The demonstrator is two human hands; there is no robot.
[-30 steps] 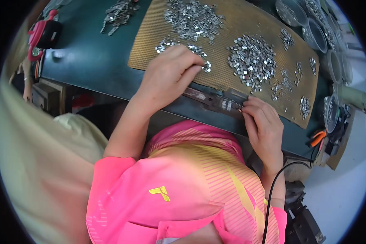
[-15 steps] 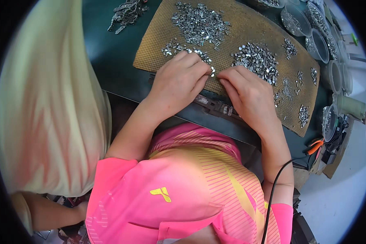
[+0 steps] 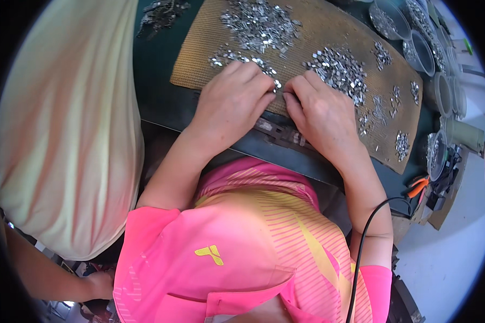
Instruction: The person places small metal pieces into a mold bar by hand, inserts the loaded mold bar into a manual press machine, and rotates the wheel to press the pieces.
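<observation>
My left hand (image 3: 233,99) is closed in a pinch at the mat's near edge, its fingertips beside a few small shiny metal pieces (image 3: 277,86). Just to its right, my right hand (image 3: 322,110) also pinches, thumb against curled forefinger. The two sets of fingertips nearly face each other across a small gap. Whatever either pinch holds is too small or hidden. Beyond my left knuckles lies a loose row of silver pieces (image 3: 237,55). A heap of little square metal pieces (image 3: 337,70) lies past my right hand. A dark slotted metal bar (image 3: 277,132) sits below both hands.
The tan textured mat (image 3: 194,67) carries a large pile of metal pieces (image 3: 258,24) and smaller clusters. Clear plastic tubs (image 3: 419,54) line the right side, near orange-handled pliers (image 3: 416,187). A dark metal bundle (image 3: 164,15) lies far left. Another person's arm (image 3: 54,274) shows lower left.
Both pinched hands sit slightly higher in the picture, still close together. The view has shifted a little. At the left, the other person's pale garment and arm have moved.
</observation>
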